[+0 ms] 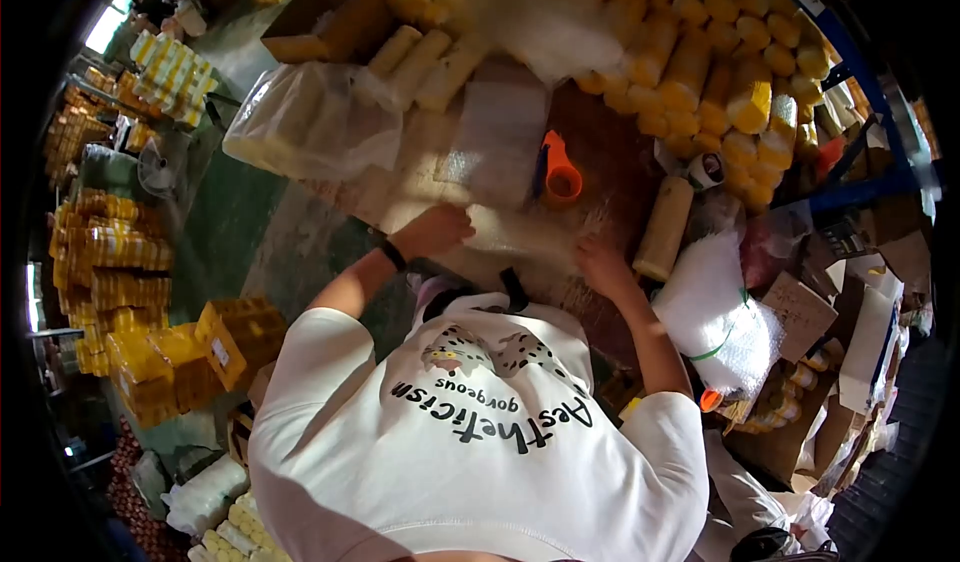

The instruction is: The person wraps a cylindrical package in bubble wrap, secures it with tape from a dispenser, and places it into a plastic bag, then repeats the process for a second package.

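Note:
A pale, see-through piece of bubble wrap [525, 240] lies stretched or rolled across the near edge of the table. My left hand [438, 230], with a dark band at the wrist, has its fingers curled at the wrap's left end. At the right end, the fingers of my right hand [604, 262] are bent and closed on the wrap. Beyond them rests a stack of bubble wrap sheets [492, 147]. An orange tape dispenser [563, 180] stands beside that stack, on the brown tabletop [605, 142].
A clear plastic bag [310, 127] and an open cardboard box [328, 20] are at the far left. Many yellowish wrapped rolls [690, 62] are piled at the back. To the right are a tan roll [663, 229] and a white bubble wrap bundle [710, 297]. Yellow-taped cartons [165, 362] stand left.

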Demonstrator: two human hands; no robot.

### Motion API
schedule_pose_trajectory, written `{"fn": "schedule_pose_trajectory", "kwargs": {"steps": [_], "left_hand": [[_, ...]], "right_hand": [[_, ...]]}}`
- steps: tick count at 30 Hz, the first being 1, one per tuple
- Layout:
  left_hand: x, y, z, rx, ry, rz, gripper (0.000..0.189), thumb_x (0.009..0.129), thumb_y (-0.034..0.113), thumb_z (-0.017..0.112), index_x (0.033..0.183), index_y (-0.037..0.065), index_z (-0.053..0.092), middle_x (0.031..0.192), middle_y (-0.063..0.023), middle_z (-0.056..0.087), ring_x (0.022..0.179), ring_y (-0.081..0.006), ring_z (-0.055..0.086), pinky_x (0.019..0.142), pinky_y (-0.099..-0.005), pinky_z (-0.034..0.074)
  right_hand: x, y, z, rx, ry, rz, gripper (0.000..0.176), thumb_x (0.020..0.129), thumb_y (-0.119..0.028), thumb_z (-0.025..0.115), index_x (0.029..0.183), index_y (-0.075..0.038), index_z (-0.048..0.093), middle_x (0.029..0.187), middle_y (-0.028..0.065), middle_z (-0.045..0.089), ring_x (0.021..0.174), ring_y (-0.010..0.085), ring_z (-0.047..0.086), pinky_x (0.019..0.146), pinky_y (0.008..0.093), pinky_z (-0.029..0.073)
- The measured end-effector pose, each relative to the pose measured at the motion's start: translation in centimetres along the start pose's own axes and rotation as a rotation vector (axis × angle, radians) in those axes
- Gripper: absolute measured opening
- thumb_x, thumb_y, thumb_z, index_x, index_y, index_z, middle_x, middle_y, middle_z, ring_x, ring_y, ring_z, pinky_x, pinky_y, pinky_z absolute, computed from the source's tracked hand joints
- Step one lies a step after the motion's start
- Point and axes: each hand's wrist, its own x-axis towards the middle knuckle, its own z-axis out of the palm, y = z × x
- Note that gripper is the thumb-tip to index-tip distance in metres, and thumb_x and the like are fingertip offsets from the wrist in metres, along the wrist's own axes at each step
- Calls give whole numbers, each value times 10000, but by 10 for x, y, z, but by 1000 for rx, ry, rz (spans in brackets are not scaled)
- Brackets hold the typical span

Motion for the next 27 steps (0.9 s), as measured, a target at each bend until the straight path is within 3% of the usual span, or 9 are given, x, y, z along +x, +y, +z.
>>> {"fn": "schedule_pose_trajectory", "kwargs": {"steps": [3,6,9,12,13,16,22,25,27], "left_hand": [[-16,19,12,-267,259,71,94,763,115,595,814,56,542,849,-107,595,848,-300,587,735,-399,479],[-21,24,13,-556,33,-331,47,775,40,548,808,48,516,794,-101,588,761,-257,600,702,-374,482],[-15,14,44,-871,288,-552,61,866,-11,477,876,31,519,753,-61,549,670,-182,567,637,-304,491],[2,-6,67,-1366,463,-686,93,917,33,476,825,48,475,721,-46,522,677,-136,559,597,-310,488],[3,-12,71,-1298,475,-625,154,939,89,497,792,60,462,690,-43,503,650,-129,547,584,-316,483],[15,-10,62,-1228,428,-800,204,888,67,573,738,57,435,648,-41,499,607,-129,523,550,-307,446],[18,-24,67,-381,256,-882,123,834,101,638,799,67,525,772,-88,565,725,-267,574,645,-369,477],[17,-26,62,44,558,-732,154,832,137,625,949,46,586,1000,-128,584,897,-319,569,754,-405,494],[34,-18,62,25,566,-517,233,841,149,596,1035,20,578,1121,-150,542,1028,-323,528,858,-421,462]], "right_hand": [[-18,-3,16,294,209,-152,338,731,13,593,1056,-73,628,860,84,641,877,281,593,775,365,474],[-25,0,24,624,18,192,298,763,21,583,1046,-63,623,857,124,638,755,301,604,686,377,491],[-10,10,22,567,125,289,213,778,37,560,973,-41,593,922,147,631,832,347,598,708,416,478],[14,28,30,418,86,342,155,836,-46,559,985,-45,602,833,164,631,764,354,602,667,416,477],[19,30,32,414,86,364,142,853,-77,553,981,-41,605,820,169,629,760,353,602,669,410,477],[34,42,43,409,55,424,161,900,-169,541,965,-39,609,810,169,635,750,328,610,668,390,481],[47,41,38,654,-43,573,232,928,-285,552,961,-64,613,816,108,652,751,223,612,683,347,474],[54,46,41,627,-89,595,239,911,-293,577,960,-62,617,813,111,649,761,205,610,701,339,472],[55,46,46,650,-36,619,227,879,-268,617,945,-50,618,815,137,650,770,205,622,708,338,480]]}}
